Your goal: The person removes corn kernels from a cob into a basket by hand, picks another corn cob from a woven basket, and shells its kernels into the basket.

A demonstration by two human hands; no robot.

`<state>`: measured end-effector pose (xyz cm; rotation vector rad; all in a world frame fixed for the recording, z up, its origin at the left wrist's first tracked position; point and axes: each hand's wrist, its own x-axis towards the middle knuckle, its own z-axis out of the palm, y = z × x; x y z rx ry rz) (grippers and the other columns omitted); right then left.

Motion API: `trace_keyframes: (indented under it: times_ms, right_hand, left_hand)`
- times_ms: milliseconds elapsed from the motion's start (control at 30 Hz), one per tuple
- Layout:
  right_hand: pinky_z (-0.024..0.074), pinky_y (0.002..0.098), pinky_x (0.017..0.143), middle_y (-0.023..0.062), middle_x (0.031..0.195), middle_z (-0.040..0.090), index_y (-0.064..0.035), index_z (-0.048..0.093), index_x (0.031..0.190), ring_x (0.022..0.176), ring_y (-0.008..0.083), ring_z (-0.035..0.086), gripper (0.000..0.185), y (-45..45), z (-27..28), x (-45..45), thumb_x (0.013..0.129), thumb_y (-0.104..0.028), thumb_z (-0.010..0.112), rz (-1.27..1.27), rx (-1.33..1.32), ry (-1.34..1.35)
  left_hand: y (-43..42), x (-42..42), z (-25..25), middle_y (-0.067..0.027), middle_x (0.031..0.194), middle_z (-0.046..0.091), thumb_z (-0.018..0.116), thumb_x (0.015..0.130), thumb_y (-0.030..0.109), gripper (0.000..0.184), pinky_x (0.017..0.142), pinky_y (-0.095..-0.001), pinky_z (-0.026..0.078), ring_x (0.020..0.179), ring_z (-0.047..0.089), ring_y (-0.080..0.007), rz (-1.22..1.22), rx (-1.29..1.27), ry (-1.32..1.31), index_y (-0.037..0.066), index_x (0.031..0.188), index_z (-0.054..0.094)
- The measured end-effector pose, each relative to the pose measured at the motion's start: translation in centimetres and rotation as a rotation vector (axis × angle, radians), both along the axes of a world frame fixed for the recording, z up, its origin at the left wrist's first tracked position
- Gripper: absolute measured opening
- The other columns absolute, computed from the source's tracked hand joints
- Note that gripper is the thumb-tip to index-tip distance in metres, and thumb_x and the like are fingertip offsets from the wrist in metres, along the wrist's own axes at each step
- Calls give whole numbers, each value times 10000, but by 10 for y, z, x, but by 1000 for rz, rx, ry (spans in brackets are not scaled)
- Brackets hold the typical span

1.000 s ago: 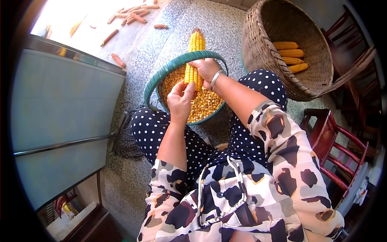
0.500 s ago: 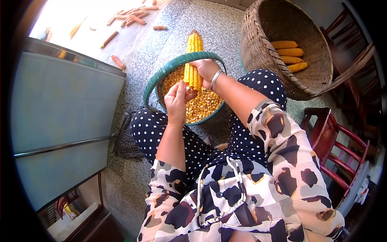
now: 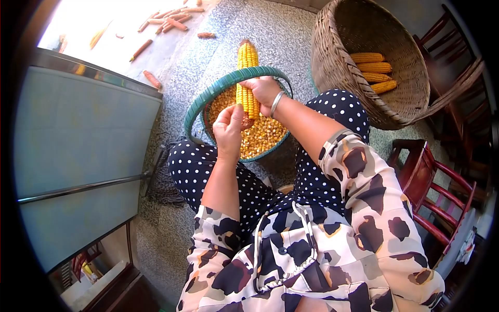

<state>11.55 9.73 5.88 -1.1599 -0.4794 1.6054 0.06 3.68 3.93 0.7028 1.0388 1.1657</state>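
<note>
An ear of corn (image 3: 247, 101) with yellow kernels is held tilted over a green-rimmed basket (image 3: 193, 112), its far end reaching past the basket's arched handle. My right hand (image 3: 266, 93), with a silver bangle on the wrist, is closed around the ear's right side. At the lower left of the ear, my left hand (image 3: 227, 130) is closed, thumb and fingers pressed against the kernels near its bare end. Loose corn kernels (image 3: 262, 138) lie in the basket below both hands. The fingertips of my left hand are partly hidden.
A large wicker basket (image 3: 330, 67) holding several ears of corn (image 3: 375, 67) stands at the right. Stripped cobs (image 3: 169, 21) lie on the floor at upper left. A red wooden chair (image 3: 416, 177) is on the right, a pale panel (image 3: 88, 145) on the left.
The ear of corn has shifted slightly left and down, tilting a little. My left hand has moved only slightly along its lower edge.
</note>
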Motion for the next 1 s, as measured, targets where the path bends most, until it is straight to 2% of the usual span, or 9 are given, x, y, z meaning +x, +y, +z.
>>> trace_keyframes:
  times_ms: [67, 167, 333, 500, 567, 600, 733, 800, 1000]
  right_hand:
    - [472, 339, 571, 98, 744, 578, 17, 548, 841, 629, 215, 574, 101, 0, -1, 0, 774, -57, 538, 18, -8, -5]
    - [469, 337, 572, 98, 743, 578, 18, 547, 832, 626, 208, 572, 103, 2, 0, 3, 769, -63, 547, 48, -70, 72]
    - [465, 330, 588, 103, 747, 580, 25, 548, 839, 641, 198, 572, 133, 5, -1, 5, 765, -85, 562, 70, -123, 227]
    - [463, 329, 593, 100, 767, 589, 6, 561, 852, 655, 192, 575, 145, 1, -1, 3, 756, -102, 575, -6, -73, 81]
    - [463, 325, 591, 98, 780, 593, 6, 563, 858, 658, 189, 575, 157, 6, -14, 4, 748, -103, 586, -2, -69, 13]
    - [462, 321, 589, 96, 794, 598, 5, 565, 865, 661, 187, 575, 169, 7, -16, 4, 741, -105, 597, 2, -65, -54]
    - [463, 319, 589, 98, 813, 601, 16, 562, 880, 665, 187, 576, 196, 8, -22, 3, 743, -119, 599, 0, -25, -56]
    - [482, 343, 602, 112, 780, 549, 40, 502, 909, 664, 217, 565, 151, 9, -20, 3, 806, -70, 493, 17, -1, -72]
    - [479, 331, 593, 108, 778, 556, 41, 509, 901, 655, 205, 566, 148, 5, -10, 1, 794, -62, 510, -8, -30, -39]
  left_hand:
    - [-4, 7, 6, -55, 804, 587, 516, 851, 133, 168, 621, -235, 485, 685, 565, -96, 0, 91, 192, -25, 904, 538]
    - [-3, 2, 5, -46, 801, 583, 525, 846, 136, 165, 618, -229, 480, 673, 561, -94, -27, 107, 242, -17, 909, 536]
    - [-3, -1, 6, -38, 806, 579, 530, 842, 151, 190, 621, -215, 467, 675, 556, -86, 3, 52, 80, -16, 931, 537]
    - [-3, 2, 8, -34, 819, 577, 526, 842, 164, 224, 635, -195, 452, 707, 552, -80, 8, -20, 27, -28, 957, 533]
    - [-4, 6, 13, -37, 839, 578, 549, 826, 149, 246, 644, -188, 447, 727, 548, -80, -21, 57, 182, -36, 986, 526]
    - [-5, 7, 13, -67, 895, 582, 593, 792, 92, 281, 715, -222, 457, 775, 557, -99, -32, 95, 156, -69, 1012, 522]
    - [-7, 9, 8, -75, 884, 589, 583, 804, 101, 304, 643, -216, 482, 719, 570, -102, -24, 154, 243, -83, 1036, 512]
    - [-7, 7, 4, -61, 856, 587, 554, 825, 118, 253, 635, -223, 480, 701, 571, -104, -6, 141, 236, -70, 992, 529]
    - [-4, 2, 0, -42, 828, 585, 521, 852, 149, 225, 649, -217, 465, 718, 565, -98, 23, 103, 203, -54, 945, 547]
